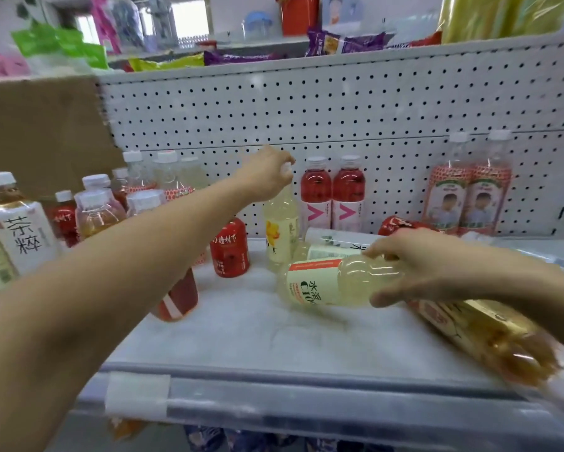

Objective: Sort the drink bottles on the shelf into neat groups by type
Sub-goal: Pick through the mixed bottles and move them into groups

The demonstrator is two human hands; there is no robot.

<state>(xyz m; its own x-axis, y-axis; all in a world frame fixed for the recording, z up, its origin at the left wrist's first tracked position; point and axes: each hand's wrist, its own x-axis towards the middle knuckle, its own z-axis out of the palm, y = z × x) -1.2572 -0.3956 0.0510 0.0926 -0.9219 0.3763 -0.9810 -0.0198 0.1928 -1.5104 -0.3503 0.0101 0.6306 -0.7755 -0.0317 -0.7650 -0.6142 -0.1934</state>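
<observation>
Two pale bottles are held: your left hand [269,172] grips the cap of the upright bottle [280,230] near the shelf's [241,337] back edge; your right hand [414,265] holds the lying bottle [326,282] mid-shelf. Your right forearm could knock the amber bottle [489,340] off the front edge.

wall: white pegboard [339,102] | left: brown cardboard sheet [39,132] | top: bright window [186,17]
</observation>
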